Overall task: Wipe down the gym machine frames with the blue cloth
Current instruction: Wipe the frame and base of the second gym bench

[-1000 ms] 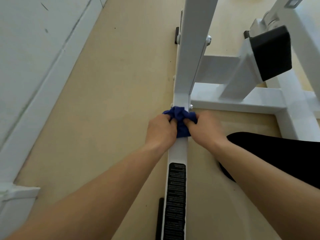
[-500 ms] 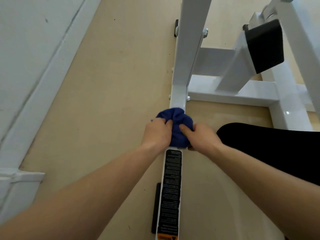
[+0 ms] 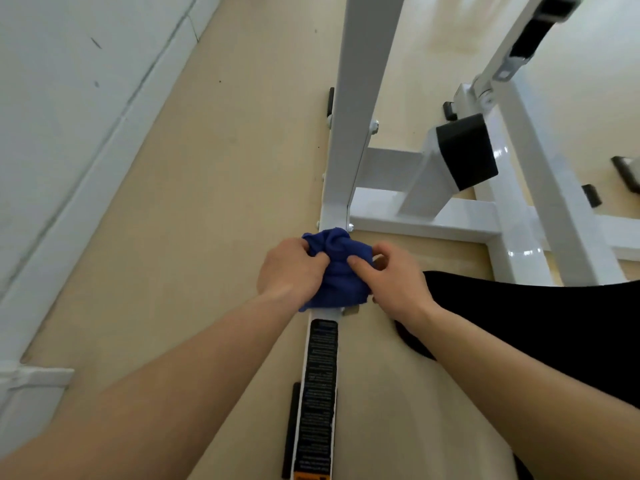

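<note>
Surface: beige floor [image 3: 207, 237], smooth, a few dark specks. White wall [image 3: 69, 81] on the left with a white skirting board [image 3: 104, 174] running diagonally along it.

Machine: white steel frame sits directly on the floor. Base rail [image 3: 322, 314] has its long axis pointing straight away from the person, bottom of view toward the upright post [image 3: 360, 98]. Post rises from the rail and leans slightly right. Cross rail [image 3: 415, 220] leaves the post foot to the right, square to the base rail. Black pad [image 3: 467, 150] sits on an angled strut above it. Long black label [image 3: 320, 393] lies along the top of the base rail, text too small to read.

Blue cloth [image 3: 341, 271]: bunched into a wad on top of the base rail, between the label and the post foot, touching the foot bracket. Slightly longer along the rail than across it.

Hands: left hand [image 3: 291, 268] grips the cloth's left side, fingers curled into the folds. Right hand [image 3: 394, 278] pinches the right side between thumb and forefinger. Both forearms bare.

Black trouser leg [image 3: 536, 323] is on the right, near the right wrist.
</note>
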Demonstrator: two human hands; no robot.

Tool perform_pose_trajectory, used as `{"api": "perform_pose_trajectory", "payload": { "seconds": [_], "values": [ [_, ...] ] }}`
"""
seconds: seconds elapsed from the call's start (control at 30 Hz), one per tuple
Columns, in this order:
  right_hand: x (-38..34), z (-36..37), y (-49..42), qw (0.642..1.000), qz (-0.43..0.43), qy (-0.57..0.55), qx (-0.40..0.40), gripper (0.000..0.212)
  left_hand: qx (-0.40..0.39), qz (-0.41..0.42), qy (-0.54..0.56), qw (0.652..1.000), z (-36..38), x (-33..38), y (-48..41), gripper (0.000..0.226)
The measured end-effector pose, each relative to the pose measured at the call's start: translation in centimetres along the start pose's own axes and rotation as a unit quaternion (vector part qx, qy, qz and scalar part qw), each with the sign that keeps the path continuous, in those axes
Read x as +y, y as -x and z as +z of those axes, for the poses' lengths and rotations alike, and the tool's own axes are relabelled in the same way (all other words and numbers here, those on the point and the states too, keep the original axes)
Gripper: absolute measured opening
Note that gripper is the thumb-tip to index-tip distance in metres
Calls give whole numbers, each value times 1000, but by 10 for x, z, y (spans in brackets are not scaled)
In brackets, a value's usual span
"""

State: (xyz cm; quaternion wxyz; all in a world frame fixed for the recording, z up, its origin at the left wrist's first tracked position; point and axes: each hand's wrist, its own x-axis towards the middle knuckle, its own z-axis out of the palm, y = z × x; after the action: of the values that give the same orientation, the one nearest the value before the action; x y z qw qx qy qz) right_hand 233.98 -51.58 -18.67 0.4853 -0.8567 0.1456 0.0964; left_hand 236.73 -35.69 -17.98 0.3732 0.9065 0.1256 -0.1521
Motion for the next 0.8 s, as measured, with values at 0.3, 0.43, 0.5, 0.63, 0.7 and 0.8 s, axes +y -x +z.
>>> {"api": "perform_pose_trajectory", "payload": {
  "seconds": [0.3,0.43,0.5,0.63,0.7,0.8],
  "values": [
    [-20,-57,-16,980,-20,-195,-39,20,-8,42,192,981,33,74,-19,6],
    [-14,-53,-26,953,32,-298,-48,21,-37,46,299,952,52,77,-26,16],
    [-10,-51,-34,947,31,-319,-20,20,-96,38,348,932,56,74,-29,23],
    [-6,-50,-50,969,-17,-239,52,10,-162,40,398,902,40,70,-32,22],
    [-5,-48,-61,975,-39,-187,112,12,-103,21,384,918,25,64,-38,20],
    [-20,-37,-80,948,-91,-155,262,26,-66,-32,423,903,7,53,-47,20]
  ]
}}
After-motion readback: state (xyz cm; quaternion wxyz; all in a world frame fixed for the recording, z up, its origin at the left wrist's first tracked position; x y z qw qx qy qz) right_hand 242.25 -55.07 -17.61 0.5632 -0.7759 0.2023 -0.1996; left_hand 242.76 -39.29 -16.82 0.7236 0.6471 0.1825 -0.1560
